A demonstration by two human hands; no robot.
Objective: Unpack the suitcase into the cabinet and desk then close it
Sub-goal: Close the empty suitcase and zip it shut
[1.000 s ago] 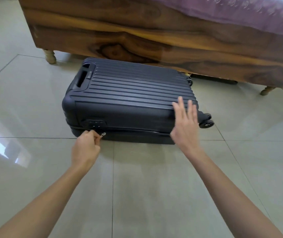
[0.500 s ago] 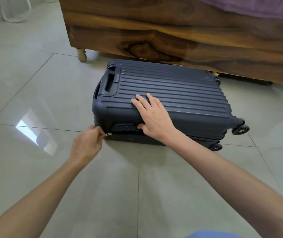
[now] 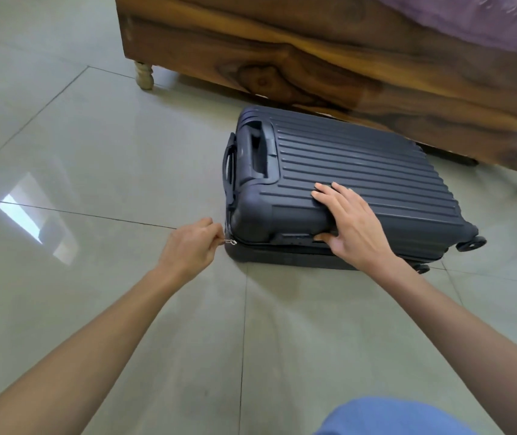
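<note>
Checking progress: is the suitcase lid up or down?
Down: the suitcase lies flat, lid on base, right hand pressing it, left hand pinching the zipper pull.

The suitcase (image 3: 361,171) is laid on the floor (image 3: 94,152) before the bed (image 3: 313,58), the right grip (image 3: 354,227) set on its near edge, the left grip (image 3: 188,246) at its corner zipper pull (image 3: 230,242).

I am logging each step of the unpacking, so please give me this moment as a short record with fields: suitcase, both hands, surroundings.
suitcase: dark blue hard shell, lying flat on the tiled floor, lid down
zipper pull: at the near left corner, pinched by the left hand
right hand: flat on the lid near the front edge, thumb on the front side
surroundings: wooden bed frame just behind the suitcase
</note>
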